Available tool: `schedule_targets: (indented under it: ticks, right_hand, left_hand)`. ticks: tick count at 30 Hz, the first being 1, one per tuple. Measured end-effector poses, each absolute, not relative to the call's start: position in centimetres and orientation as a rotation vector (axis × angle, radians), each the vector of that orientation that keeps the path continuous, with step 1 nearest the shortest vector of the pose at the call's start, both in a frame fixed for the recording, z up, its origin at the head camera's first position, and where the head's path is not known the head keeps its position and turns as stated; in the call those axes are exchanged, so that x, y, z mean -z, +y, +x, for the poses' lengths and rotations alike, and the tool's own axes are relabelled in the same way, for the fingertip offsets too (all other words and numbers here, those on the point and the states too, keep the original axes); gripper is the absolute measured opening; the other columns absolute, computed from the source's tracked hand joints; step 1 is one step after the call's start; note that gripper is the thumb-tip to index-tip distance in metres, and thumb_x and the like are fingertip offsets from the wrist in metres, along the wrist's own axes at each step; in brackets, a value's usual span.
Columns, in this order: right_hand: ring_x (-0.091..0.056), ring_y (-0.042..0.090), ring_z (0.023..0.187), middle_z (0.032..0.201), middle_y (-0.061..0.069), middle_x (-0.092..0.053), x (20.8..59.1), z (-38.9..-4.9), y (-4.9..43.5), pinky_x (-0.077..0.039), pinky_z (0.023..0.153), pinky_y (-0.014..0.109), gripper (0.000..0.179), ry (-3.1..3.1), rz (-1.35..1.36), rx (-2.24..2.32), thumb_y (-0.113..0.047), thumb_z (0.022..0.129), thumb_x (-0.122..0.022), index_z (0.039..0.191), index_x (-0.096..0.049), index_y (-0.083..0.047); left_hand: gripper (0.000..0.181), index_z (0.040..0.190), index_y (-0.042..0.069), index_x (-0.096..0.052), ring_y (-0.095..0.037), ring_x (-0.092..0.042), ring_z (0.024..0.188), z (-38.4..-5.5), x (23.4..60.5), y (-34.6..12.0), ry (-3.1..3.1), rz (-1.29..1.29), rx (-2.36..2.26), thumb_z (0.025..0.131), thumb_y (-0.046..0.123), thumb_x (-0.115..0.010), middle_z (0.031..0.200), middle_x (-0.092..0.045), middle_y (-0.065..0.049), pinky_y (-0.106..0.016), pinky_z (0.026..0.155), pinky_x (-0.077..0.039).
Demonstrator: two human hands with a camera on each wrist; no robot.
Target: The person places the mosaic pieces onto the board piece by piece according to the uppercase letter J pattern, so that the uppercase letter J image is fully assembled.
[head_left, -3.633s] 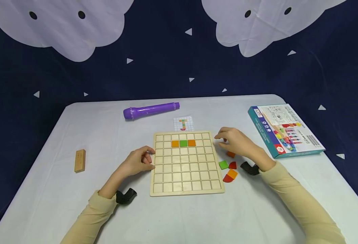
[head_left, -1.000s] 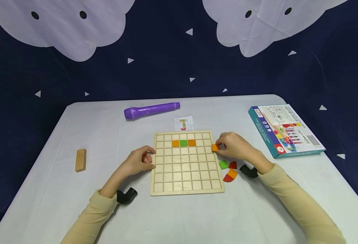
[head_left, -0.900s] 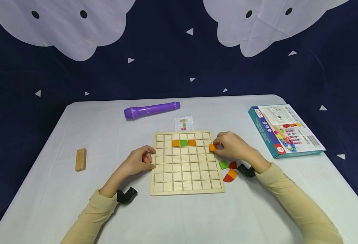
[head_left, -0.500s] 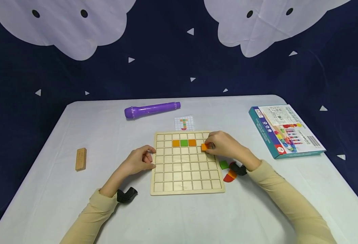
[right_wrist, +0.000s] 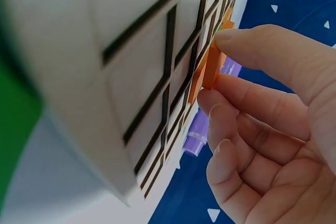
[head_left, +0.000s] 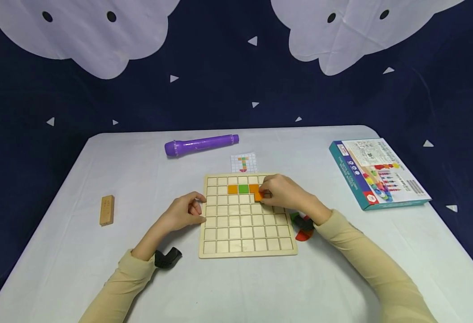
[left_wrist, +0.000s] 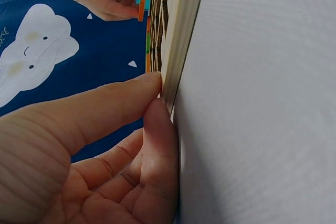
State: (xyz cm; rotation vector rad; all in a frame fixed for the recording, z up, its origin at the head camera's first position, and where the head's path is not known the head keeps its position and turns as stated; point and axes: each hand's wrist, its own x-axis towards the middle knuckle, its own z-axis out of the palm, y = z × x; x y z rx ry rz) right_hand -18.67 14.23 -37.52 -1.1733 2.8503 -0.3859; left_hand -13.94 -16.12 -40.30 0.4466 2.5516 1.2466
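Shift since one second ago: carrying a flat orange square tile (head_left: 258, 197) leftward in the right hand (head_left: 285, 193), from the right rim of a square pale-wood grid board (head_left: 248, 256) to the right end of a row of tiles.
Right-hand grip: narrow, pinching the carried orange tile between thumb and fingertips.
Carried tile: hovering just above the board, overlapping in the head view the near right corner of the row's end; cannot tell over which exact square.
Left hand (head_left: 181, 211): resting thumb and forefinger against the board's left rim, leaving a gap between the tips.
Placed row: sitting second from the far rim, left orange square (head_left: 232, 189), middle green square (head_left: 243, 189), right orange square (head_left: 253, 187).
Loose pieces: lying just beside the right rim, loose green tile (head_left: 293, 216) and curved-edged red tile (head_left: 303, 236), partly hiding behind a black wrist device (head_left: 304, 223).
Beyond the board: lying near the far rim, printed white paper card (head_left: 243, 163); farther, purple microphone-shaped stick (head_left: 201, 145).
Flanks: lying well apart on the white-covered table (head_left: 240, 287), teal-and-white box (head_left: 379, 174) rightward, small brown wooden block (head_left: 107, 210) leftward.
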Motion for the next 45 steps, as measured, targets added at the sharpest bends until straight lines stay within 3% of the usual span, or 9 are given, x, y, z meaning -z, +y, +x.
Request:
schedule_targets:
  ticks: [22, 32, 45]
  right_hand:
    - [-0.050, 0.007, 0.067, 0.079, 0.001, -0.066, 37.6, -18.8, 11.8, -0.044, 0.065, 0.022, 0.012, 2.803, -1.216, 0.350, -0.018, 0.080, -0.072, 0.086, -0.073, -0.008]
    - [-0.060, 0.010, 0.076, 0.084, 0.002, -0.069, 37.7, -18.8, 11.1, -0.052, 0.073, 0.026, 0.016, 2.807, -1.205, 0.344, -0.022, 0.081, -0.073, 0.090, -0.074, -0.008]
    - [-0.061, 0.009, 0.072, 0.082, 0.000, -0.069, 37.8, -18.7, 10.6, -0.052, 0.071, 0.026, 0.016, 2.837, -1.229, 0.286, -0.023, 0.080, -0.074, 0.089, -0.074, -0.010]
  left_hand:
    - [0.045, 0.114, -0.004, -0.055, -0.012, -0.053, 0.065, -14.0, 40.2, -16.1, 2.555, 0.427, -1.249, 0.073, 0.002, -0.075, 0.081, -0.058, -0.011, -0.019, 0.057, -0.043]
    - [0.045, 0.113, -0.002, -0.056, -0.010, -0.052, 0.063, -14.0, 40.4, -16.0, 2.564, 0.438, -1.247, 0.073, 0.003, -0.075, 0.079, -0.058, -0.009, -0.020, 0.055, -0.043]
    - [0.046, 0.113, -0.003, -0.056, -0.012, -0.052, 0.064, -14.1, 40.5, -16.2, 2.564, 0.446, -1.239, 0.073, 0.003, -0.075, 0.080, -0.059, -0.010, -0.019, 0.056, -0.043]
